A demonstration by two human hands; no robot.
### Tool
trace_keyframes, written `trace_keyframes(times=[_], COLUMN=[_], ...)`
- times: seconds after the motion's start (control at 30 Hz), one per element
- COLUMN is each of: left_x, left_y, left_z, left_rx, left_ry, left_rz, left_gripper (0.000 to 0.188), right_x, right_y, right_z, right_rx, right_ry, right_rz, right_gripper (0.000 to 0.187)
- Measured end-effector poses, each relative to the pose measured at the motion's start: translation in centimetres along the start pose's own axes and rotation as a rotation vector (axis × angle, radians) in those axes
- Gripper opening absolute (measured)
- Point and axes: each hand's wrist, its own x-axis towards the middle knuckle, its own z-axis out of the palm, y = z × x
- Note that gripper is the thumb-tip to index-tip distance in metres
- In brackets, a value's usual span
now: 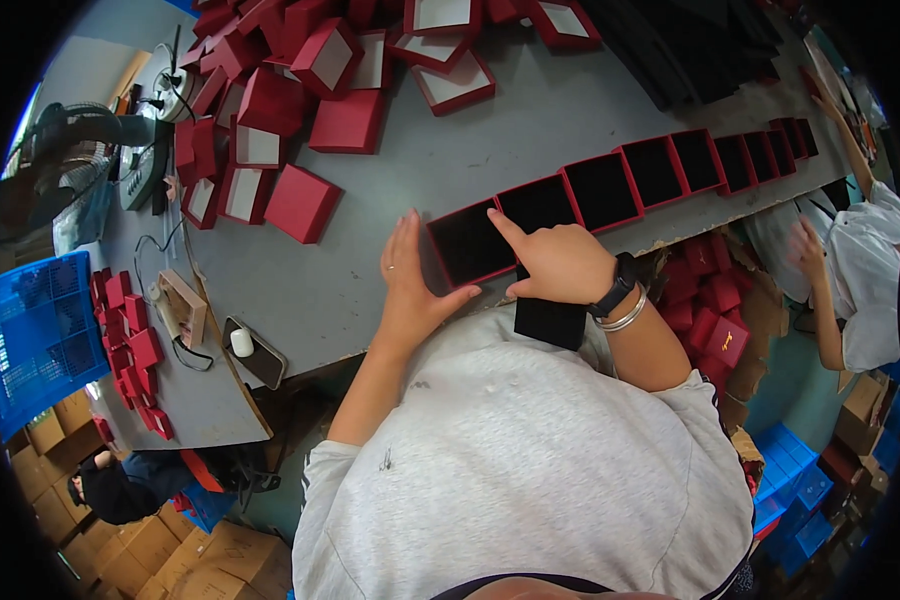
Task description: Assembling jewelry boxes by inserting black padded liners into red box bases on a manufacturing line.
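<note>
A line of red boxes with black inside runs from mid-table toward the far right. At its near end, the first red-rimmed box (475, 247) lies between my hands. My left hand (410, 285) is open, its fingers stretched along the box's left side and its thumb by the near edge. With its index finger extended, my right hand (562, 265) points over the box's right rim onto the black inside. A black square pad (550, 324) hangs under the right palm; the curled fingers appear to hold it, though they are partly hidden.
Red boxes with white insides (345, 122) heap at the far left; black sheets (685, 45) lie at the far right. A phone with a white earbud case (241, 343) rests at the left edge. A co-worker's arm (818, 260) is at the right.
</note>
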Motion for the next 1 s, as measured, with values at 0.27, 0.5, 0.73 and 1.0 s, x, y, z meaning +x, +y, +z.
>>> trace_keyframes(times=[0.27, 0.5, 0.73, 1.0], left_x=[1.1, 2.1, 2.9, 3.4], left_y=[0.3, 1.4, 2.5, -6.0], left_z=[-0.5, 2.0, 3.8, -5.9], left_rx=[-0.001, 0.076, 0.102, 0.421], left_ry=[-0.103, -0.071, -0.08, 0.5], left_rz=[-0.035, 0.018, 0.077, -0.119], left_gripper=[0.115, 0.112, 0.112, 0.112], right_x=[1.2, -1.2, -2.9, -2.5], right_y=[-1.1, -0.1, -0.4, 0.7], right_z=[0.3, -1.0, -0.8, -0.8], right_rx=[-0.141, 0.027, 0.242, 0.386], right_ry=[-0.005, 0.093, -0.003, 0.07], right_rz=[0.066, 0.095, -0.03, -0.147], right_gripper=[0.101, 0.089, 0.068, 0.06])
